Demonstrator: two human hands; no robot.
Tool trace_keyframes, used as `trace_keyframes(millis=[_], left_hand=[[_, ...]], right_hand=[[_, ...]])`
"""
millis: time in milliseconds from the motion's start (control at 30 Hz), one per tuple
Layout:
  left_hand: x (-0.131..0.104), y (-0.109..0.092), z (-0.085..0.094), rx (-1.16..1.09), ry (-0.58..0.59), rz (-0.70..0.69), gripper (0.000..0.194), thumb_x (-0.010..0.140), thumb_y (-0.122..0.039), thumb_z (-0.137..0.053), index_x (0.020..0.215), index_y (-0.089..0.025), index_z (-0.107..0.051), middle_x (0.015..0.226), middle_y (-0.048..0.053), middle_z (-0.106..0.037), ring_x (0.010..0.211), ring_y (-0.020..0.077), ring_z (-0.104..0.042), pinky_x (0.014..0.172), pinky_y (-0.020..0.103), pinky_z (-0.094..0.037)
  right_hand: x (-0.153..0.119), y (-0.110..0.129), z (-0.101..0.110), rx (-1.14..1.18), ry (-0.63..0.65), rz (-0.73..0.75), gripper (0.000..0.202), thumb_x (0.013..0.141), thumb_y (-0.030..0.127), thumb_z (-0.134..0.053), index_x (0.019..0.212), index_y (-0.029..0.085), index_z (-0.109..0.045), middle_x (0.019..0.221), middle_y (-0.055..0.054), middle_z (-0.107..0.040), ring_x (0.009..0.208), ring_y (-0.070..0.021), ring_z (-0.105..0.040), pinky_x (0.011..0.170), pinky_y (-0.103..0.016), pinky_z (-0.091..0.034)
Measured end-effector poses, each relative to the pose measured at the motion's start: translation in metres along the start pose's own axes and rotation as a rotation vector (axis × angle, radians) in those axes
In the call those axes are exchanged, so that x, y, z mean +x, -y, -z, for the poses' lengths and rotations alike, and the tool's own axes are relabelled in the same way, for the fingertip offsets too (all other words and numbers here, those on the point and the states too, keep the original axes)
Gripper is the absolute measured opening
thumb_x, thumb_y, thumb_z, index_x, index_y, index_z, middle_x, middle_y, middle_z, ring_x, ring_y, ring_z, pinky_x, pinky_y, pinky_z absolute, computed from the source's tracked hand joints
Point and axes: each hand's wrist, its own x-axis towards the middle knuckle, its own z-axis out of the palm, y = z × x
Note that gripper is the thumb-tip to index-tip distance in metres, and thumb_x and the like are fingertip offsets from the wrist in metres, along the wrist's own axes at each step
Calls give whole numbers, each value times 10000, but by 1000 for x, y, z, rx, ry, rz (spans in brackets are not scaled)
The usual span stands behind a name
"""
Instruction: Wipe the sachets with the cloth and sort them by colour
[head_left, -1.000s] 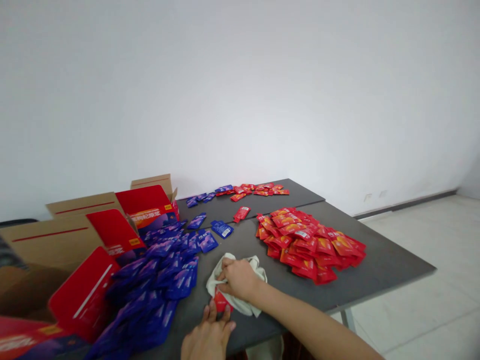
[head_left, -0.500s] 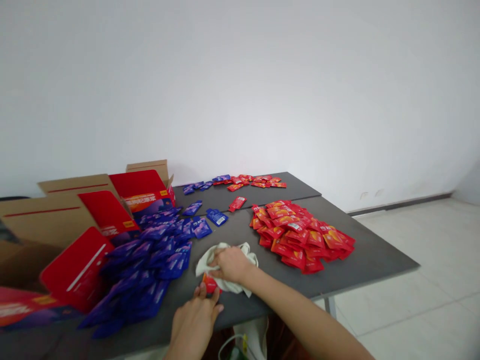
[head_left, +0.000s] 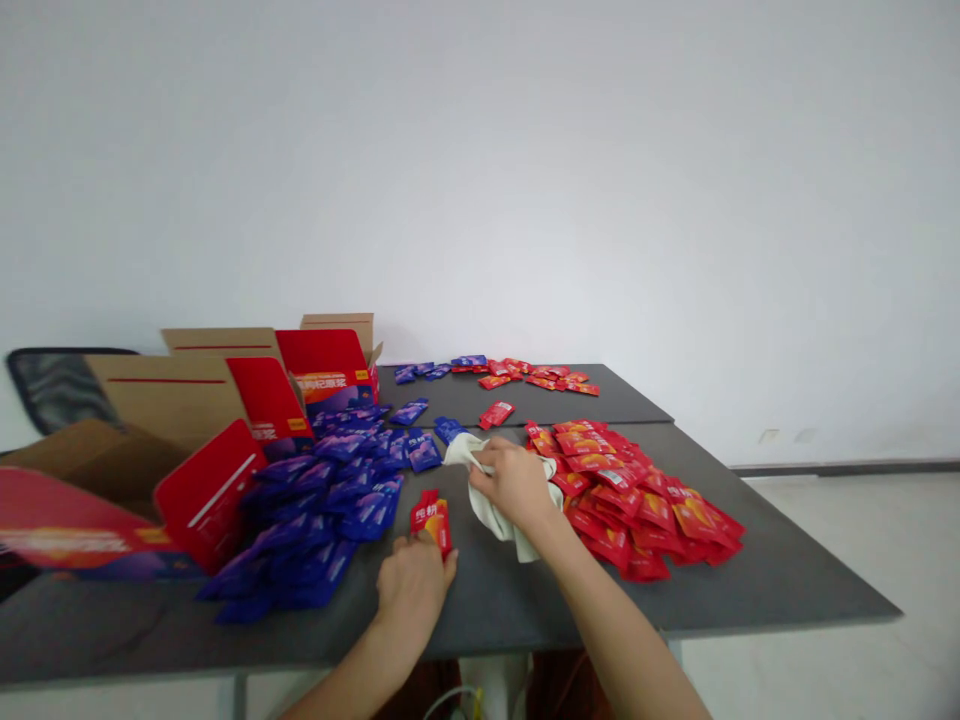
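Note:
Near the table's front edge, my left hand has its fingers closed at the lower end of a red sachet, whose printed face points up. My right hand grips a crumpled white cloth, its folds hanging out on both sides of the fingers. To the right of the cloth lies a heap of red sachets. A heap of blue sachets spreads to the left of my left hand. One blue sachet is partly covered by the cloth.
Open cardboard boxes stand along the left, the nearest box with its flaps raised. Loose blue sachets and red sachets lie at the back of the dark table. A chair back shows behind the boxes.
My right hand has lifted the cloth off the red sachet and moved it up and right. My left hand has closed on the sachet, which now shows in full print. The view has shifted.

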Motion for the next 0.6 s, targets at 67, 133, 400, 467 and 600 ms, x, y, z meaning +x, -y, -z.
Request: trace_keyframes(millis=[67,133,400,467,600], left_hand=[[-4,-5,-4,60,27,-16,434,885,-334,-465,1068,2,-670,929,238,-665,928,305,-624,716,392,-500],[-7,-11,-7,136,35,-44,499,884,-399,-461,1051,13,-689,945,264,-659,989,349,-598,774,478,-484],[21,-11,13,77,112,-22,438,870,-54,-296,950,-31,-725,896,249,-693,934,329,-666,778,462,-487],[25,2,16,42,99,-15,451,854,-10,-270,998,-25,-696,887,239,-696,927,297,-677,747,384,-503],[25,28,13,-54,118,-38,376,875,-85,-325,1078,-26,-636,885,219,-701,870,257,-689,741,322,-495]], right_hand=[[-5,11,16,48,-30,63,256,939,360,-452,1025,295,-684,1066,-2,-659,863,-150,-627,703,-233,-387],[-13,17,24,76,-18,102,253,937,352,-461,1039,290,-684,1073,-2,-643,876,-142,-619,713,-233,-382],[-55,4,10,115,36,70,270,929,358,-478,1128,316,-656,1114,3,-618,911,-138,-609,709,-235,-391],[-63,0,7,151,30,70,266,922,347,-477,1114,317,-659,1112,6,-620,901,-135,-609,725,-234,-396],[-74,7,1,202,88,146,307,878,294,-494,1139,327,-652,1124,0,-616,902,-140,-600,749,-236,-404]])
